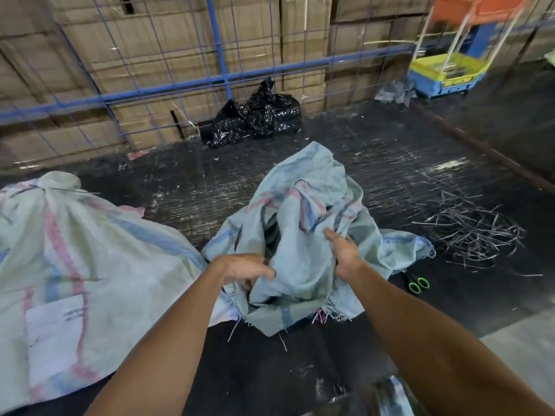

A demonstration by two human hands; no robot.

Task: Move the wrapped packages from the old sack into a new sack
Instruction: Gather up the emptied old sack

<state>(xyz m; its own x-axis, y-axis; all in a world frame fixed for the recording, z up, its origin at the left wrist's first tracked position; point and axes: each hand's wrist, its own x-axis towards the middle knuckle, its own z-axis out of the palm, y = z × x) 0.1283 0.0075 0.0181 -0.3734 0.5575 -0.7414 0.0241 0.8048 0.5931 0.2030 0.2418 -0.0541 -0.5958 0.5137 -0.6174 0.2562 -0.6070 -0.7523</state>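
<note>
A crumpled, mostly flat woven sack, pale green with pink and blue stripes, lies on the black floor in front of me. My left hand grips its frayed near edge. My right hand clutches a fold of the same sack, a little farther right. A dark opening shows between the folds; what is inside is hidden. To the left lies a full, tied sack of the same cloth with a white label. A black plastic-wrapped package sits by the wire fence.
Green-handled scissors lie on the floor right of the sack. A heap of cut strapping is farther right. A blue wire fence with stacked cardboard behind closes the back. Yellow and blue crates stand at the far right.
</note>
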